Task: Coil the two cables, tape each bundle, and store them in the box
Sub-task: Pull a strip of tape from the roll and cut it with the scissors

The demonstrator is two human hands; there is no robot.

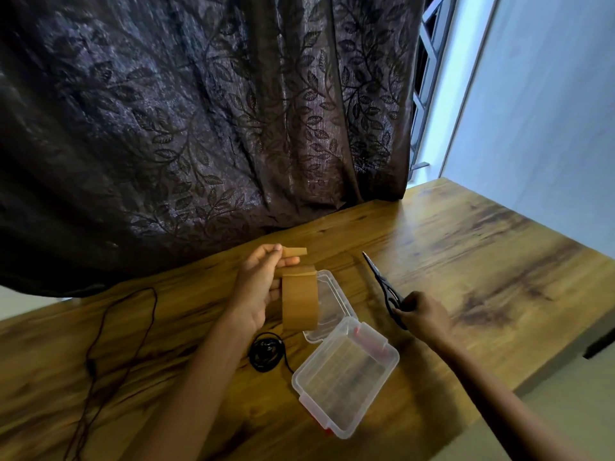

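In the head view the left hand (263,287), just beyond the clear box (346,374), pinches a short tape strip (294,251) while its lower fingers hold the brown tape roll (299,301). Right of the box, the right hand (422,311) is curled round black scissors (382,284). Best to set both tools down and wrap the strip flat around the small black coiled cable (266,356) just left of the box; the loose cable (109,344) trails thin and dark further left.

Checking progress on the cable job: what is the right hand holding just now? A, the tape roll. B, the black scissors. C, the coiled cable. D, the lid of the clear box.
B: the right hand grips the black scissors, while the tape roll is held in the left hand.
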